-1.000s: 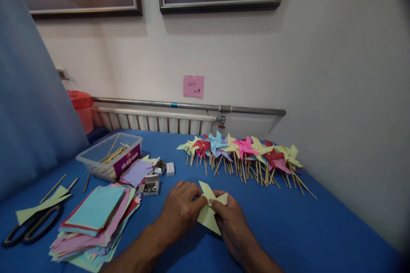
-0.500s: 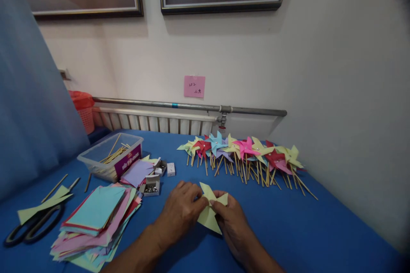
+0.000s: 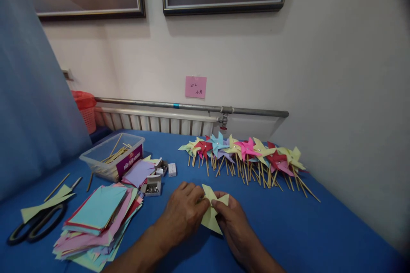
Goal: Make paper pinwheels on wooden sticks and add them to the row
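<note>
Pale yellow paper (image 3: 210, 220), partly folded into pinwheel blades, is held between my two hands above the blue cloth. My left hand (image 3: 187, 207) pinches its left side, thumb and fingers pressed together near the middle. From the right, my right hand (image 3: 232, 217) grips the paper, with its thumb on the folded centre. The fingers behind the paper are partly hidden. Left of my left hand stands a small open box of metal thumbtacks (image 3: 153, 187). Beyond my hands lies a row of finished pinwheels (image 3: 248, 149) on wooden sticks.
At the left is a stack of coloured paper squares (image 3: 98, 209). Black-handled scissors (image 3: 48, 222) lie beside it, under cut yellow paper (image 3: 48, 202). A clear plastic tub (image 3: 96, 166) holds sticks. A small white box (image 3: 172, 169) sits near purple paper (image 3: 138, 172). A wall closes off the back.
My left hand has shifted slightly over the paper, covering a little more of its left side. The right hand keeps its grip. The whole view has moved very slightly.
</note>
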`<state>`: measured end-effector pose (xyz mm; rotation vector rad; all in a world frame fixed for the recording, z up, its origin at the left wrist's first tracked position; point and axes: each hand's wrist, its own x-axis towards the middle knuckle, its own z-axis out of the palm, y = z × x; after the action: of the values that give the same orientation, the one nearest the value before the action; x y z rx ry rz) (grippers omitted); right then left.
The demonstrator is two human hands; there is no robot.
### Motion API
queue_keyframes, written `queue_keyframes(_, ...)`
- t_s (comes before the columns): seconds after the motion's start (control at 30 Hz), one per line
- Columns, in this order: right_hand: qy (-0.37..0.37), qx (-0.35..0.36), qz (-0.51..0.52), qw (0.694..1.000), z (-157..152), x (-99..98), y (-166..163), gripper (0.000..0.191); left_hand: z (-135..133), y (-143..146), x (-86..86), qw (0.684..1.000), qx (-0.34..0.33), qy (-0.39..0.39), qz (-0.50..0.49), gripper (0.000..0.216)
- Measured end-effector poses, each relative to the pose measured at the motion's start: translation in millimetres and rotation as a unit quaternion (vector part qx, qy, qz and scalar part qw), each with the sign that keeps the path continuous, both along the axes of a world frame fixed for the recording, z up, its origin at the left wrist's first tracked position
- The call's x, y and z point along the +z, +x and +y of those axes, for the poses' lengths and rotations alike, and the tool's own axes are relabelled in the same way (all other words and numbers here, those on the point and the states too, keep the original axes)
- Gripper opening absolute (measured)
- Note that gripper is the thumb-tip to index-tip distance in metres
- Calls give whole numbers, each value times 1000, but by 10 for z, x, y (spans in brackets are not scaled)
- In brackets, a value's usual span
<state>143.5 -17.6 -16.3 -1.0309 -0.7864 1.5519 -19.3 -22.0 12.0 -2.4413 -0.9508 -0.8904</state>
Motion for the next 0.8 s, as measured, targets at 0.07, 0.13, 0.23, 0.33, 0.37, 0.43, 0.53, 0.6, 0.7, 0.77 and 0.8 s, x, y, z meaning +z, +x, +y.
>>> queue_keyframes(0.07,9,-1,-6,1000,32,-60,9,48,0,-1,6,1000,-2,9,7,13)
queue_keyframes(0.13,17,-1,-12,1000,53,-97,19,50,6,-2,-1,1000,-1,19,11,12)
queue_keyframes(0.23,28,0,-27,999,57,-100,33,49,15,-5,-28,1000,5,16,5,13)
queue_keyframes(0.33,48,1,-59,997,54,-87,55,43,3,-8,-47,1000,1,-16,-21,13)
queue_keyframes(0.37,55,0,-74,996,58,-87,67,42,-6,-9,-45,999,-1,-35,-37,15)
queue_keyframes(0.43,67,-7,-108,992,74,-96,93,41,-25,-8,-28,991,-5,-94,-90,18)
queue_keyframes(0.53,89,-19,-157,983,94,-94,127,40,-26,7,0,943,6,-234,-235,19)
queue_keyframes(0.6,108,-26,-186,976,86,-60,132,39,1,31,-7,862,16,-361,-356,17)
queue_keyframes(0.7,127,-38,-221,966,44,25,106,36,53,88,-61,705,-13,-516,-486,29)
queue_keyframes(0.77,130,-39,-232,963,14,74,79,35,70,131,-100,639,-57,-561,-523,38)
queue_keyframes(0.8,129,-38,-237,962,2,90,67,34,71,149,-115,623,-72,-571,-530,41)
